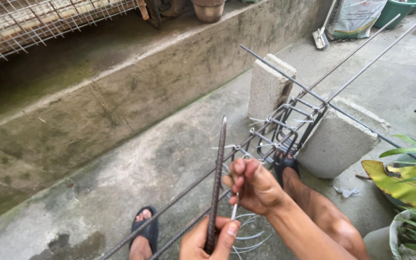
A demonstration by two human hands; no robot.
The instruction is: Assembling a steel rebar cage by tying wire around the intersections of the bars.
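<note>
A home yard: concrete floor (121, 188), potted plants (410, 192), cement sack (355, 17).

A stained grey concrete floor (121, 188) is seen, bounded on the left by a low concrete wall (136, 91). Two pale concrete blocks (268, 86) are stood on it, well apart, and a cage of steel rebar (285, 125) is carried across them. Two feet in black sandals (146, 231) are planted on the floor. A small crumpled scrap (346, 192) is left beside the nearer block. A trowel (320, 36) and a printed sack (355, 18) are rested at the far edge, and potted plants (410, 192) are set at the right.
</note>
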